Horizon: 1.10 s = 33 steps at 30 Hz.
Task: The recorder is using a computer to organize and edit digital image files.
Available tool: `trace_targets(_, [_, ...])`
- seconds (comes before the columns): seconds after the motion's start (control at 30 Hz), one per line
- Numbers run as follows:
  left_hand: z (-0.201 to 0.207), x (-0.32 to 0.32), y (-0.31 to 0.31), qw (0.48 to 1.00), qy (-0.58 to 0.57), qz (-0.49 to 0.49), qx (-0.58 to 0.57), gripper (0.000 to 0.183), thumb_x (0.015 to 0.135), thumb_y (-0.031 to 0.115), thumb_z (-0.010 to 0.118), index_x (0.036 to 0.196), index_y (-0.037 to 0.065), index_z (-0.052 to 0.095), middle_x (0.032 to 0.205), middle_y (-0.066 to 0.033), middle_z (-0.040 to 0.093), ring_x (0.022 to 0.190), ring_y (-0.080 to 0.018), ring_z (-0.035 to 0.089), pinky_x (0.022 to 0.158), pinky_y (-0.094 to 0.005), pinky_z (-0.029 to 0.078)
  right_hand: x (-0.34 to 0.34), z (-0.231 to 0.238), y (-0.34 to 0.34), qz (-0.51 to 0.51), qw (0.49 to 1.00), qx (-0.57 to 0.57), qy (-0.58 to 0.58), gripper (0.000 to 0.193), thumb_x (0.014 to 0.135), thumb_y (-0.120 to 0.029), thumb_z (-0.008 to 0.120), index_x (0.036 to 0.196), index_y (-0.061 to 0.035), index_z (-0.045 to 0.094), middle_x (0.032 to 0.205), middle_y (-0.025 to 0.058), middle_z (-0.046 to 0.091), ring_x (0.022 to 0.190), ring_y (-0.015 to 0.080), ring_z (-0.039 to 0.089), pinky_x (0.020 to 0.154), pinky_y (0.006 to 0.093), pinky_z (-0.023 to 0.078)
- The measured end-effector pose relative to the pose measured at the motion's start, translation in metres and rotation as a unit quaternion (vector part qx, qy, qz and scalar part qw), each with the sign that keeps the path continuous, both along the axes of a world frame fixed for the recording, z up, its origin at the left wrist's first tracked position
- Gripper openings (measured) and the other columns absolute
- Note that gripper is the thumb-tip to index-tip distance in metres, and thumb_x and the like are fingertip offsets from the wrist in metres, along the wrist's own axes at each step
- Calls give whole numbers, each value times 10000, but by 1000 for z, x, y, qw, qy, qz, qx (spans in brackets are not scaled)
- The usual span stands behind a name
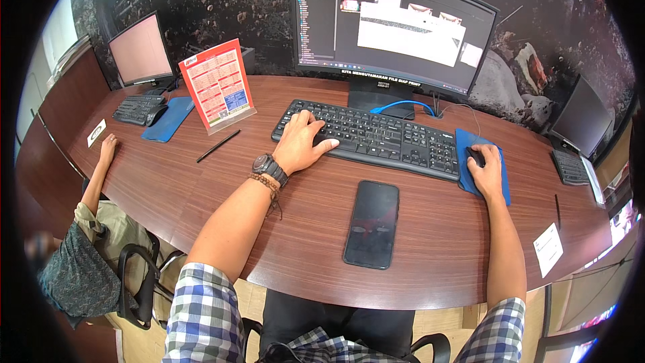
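Note:
My left hand [300, 141] rests on the left end of a black keyboard [376, 136], fingers bent over the keys and thumb stretched out to the right. It grips nothing. A dark watch [270, 167] and a beaded bracelet circle that wrist. My right hand [486, 171] is wrapped over a black computer mouse [474, 156] on a blue mouse pad [463, 140]. Behind the keyboard stands a curved monitor [396, 30], its screen showing a dark program window with a white panel. A black phone [372, 225] lies screen up on the table between my forearms.
A red-and-white sheet in a clear stand [218, 87] stands left of the keyboard, near a black pen [218, 146]. At far left a seated person rests a hand [108, 150] on the table [302, 255]. Another monitor [141, 50] stands beyond. A white card [548, 250] lies right.

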State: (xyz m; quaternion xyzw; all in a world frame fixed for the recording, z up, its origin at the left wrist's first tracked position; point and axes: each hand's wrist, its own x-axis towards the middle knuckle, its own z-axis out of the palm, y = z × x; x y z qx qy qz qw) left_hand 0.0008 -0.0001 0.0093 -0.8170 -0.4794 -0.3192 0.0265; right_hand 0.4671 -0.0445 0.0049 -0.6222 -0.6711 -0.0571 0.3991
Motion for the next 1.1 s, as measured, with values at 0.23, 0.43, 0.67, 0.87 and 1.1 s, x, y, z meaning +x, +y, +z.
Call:
trace_targets(0.23, [1, 0, -2, 1000, 0, 1, -1, 579, 891, 443, 732, 1196, -45, 674, 1156, -175, 556, 1119, -355, 541, 995, -440, 446, -2, 0, 0, -8, 1000, -4, 5, 314, 800, -138, 702, 1092, -23, 687, 1138, 179, 598, 1100, 361, 592, 972, 421, 471])
trace_targets(0.43, [1, 0, 0, 1000, -1, -2, -2, 574, 895, 442, 729, 1195, -45, 675, 1150, -173, 555, 1111, -353, 541, 991, -441, 445, 1, -2, 2, -26, 1000, -7, -1, 350, 818, -169, 720, 1135, -25, 682, 1168, 185, 587, 1114, 366, 587, 976, 425, 473])
trace_targets(0.67, [0, 0, 0, 1000, 0, -1, -1, 578, 894, 439, 731, 1200, -48, 673, 1152, -173, 555, 1110, -351, 540, 990, -439, 445, 4, -4, 3, -20, 1000, -12, -6, 378, 822, -168, 725, 1174, -40, 668, 1176, 182, 572, 1118, 365, 583, 981, 427, 474])
trace_targets(0.87, [1, 1, -2, 1000, -5, -1, -6, 581, 893, 436, 733, 1203, -52, 671, 1153, -170, 554, 1111, -352, 541, 991, -440, 445, 4, -5, 3, -23, 1000, -8, -7, 378, 827, -171, 727, 1177, -43, 665, 1169, 179, 574, 1124, 363, 579, 983, 428, 471])
trace_targets(1.1, [0, 0, 0, 1000, -3, -5, -3, 572, 895, 433, 731, 1200, -47, 670, 1153, -169, 552, 1112, -354, 543, 987, -441, 446, 4, -5, 3, -11, 1000, -5, -16, 372, 831, -183, 730, 1171, -42, 670, 1169, 189, 581, 1129, 369, 577, 979, 432, 468])
